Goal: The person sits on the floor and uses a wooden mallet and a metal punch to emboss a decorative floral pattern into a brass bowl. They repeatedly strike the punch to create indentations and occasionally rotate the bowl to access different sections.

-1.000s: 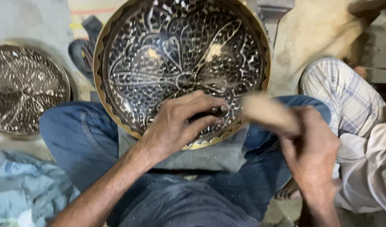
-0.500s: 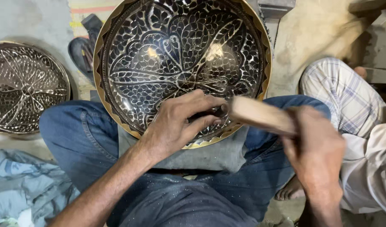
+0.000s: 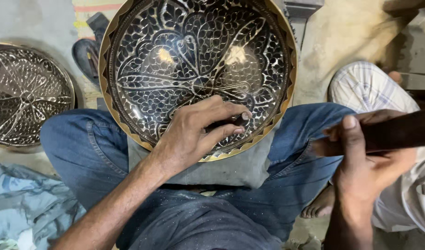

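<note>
The right hand [image 3: 374,162] is gripping a dark wooden mallet-like stick [image 3: 397,132], with fingers and thumb wrapped tight around it. A moment ago the stick's pale end was down by the left hand's fingers, right at the plate. Now it is pulled back and up, well apart from the plate, out by the right knee. So one tap looks finished, and the stick is sitting away from the small tool.

The left hand [image 3: 194,134] is resting on the lower part of the big round metal plate with a gold rim and black-and-silver leaf pattern [image 3: 198,60]. Its fingers are pinched together on a small dark tool [image 3: 226,122], pressing the tip to the plate. It has stayed in the same spot. The plate is leaning on the lap, on a grey cloth pad [image 3: 231,169] over blue jeans [image 3: 87,153].

The plate is shallow like a dish, and nothing is lying in it. A second round patterned metal plate [image 3: 27,95] is lying on the floor to the left, also holding nothing. Another person's striped trouser knee [image 3: 367,88] is showing on the right.
</note>
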